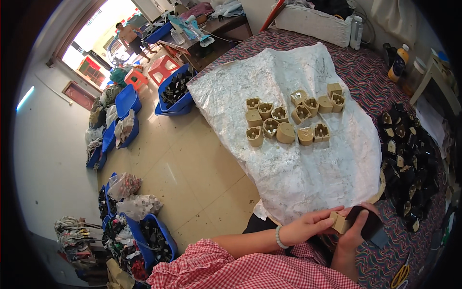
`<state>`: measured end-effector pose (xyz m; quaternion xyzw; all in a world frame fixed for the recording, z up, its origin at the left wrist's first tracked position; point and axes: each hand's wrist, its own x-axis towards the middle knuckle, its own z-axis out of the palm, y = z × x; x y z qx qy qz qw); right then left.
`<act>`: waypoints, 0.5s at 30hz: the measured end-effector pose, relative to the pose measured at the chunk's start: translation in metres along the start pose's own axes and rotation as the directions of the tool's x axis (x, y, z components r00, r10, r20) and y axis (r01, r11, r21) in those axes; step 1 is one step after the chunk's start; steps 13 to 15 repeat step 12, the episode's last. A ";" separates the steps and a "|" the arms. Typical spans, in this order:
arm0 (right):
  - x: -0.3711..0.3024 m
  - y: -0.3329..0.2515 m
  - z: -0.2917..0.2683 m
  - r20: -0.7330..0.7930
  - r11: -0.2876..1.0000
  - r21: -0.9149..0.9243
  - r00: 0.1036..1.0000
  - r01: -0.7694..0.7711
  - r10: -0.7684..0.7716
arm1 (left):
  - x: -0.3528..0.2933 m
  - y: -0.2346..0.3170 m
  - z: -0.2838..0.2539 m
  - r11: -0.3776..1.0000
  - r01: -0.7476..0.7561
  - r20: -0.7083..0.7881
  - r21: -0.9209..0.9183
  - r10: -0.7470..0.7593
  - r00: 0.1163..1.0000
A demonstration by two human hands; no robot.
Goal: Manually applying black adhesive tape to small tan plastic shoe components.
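My left hand (310, 224) pinches a small tan plastic block (341, 223) near the table's front edge. My right hand (356, 230) holds a black flat piece (369, 224) pressed against that block. A bead bracelet circles my left wrist. Farther out on the crinkled silver sheet (298, 164) lie several tan plastic housings (288, 120) in two loose groups, most with their hollow side up. A heap of black parts (409, 159) sits to the right of the sheet.
The round table has a dark patterned cloth (365, 72). A white basket (317, 21), bottles (398, 62) and scissors (400, 275) stand around its rim. Blue bins (175, 91) and bags of parts (130, 207) line the tiled floor at left. A person stands far off by the doorway (129, 36).
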<state>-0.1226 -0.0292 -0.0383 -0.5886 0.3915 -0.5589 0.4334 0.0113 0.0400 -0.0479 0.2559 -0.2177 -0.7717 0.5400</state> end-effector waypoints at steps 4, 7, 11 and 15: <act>0.001 0.002 0.000 -0.034 0.972 -0.145 0.981 0.186 -0.193 | 0.006 0.006 0.000 0.995 0.022 -0.123 0.094 -0.010 0.992; 0.005 -0.007 0.000 0.054 0.950 -0.163 0.963 0.268 -0.263 | 0.006 0.002 -0.009 0.963 0.061 -0.250 0.264 0.007 0.968; 0.006 -0.003 -0.005 0.083 0.950 -0.167 0.964 0.264 -0.254 | 0.007 0.008 -0.011 0.913 0.114 -0.282 0.391 0.001 0.959; 0.006 -0.002 -0.007 0.083 0.949 -0.150 0.960 0.278 -0.268 | 0.007 0.007 -0.011 0.914 0.116 -0.283 0.390 -0.001 0.959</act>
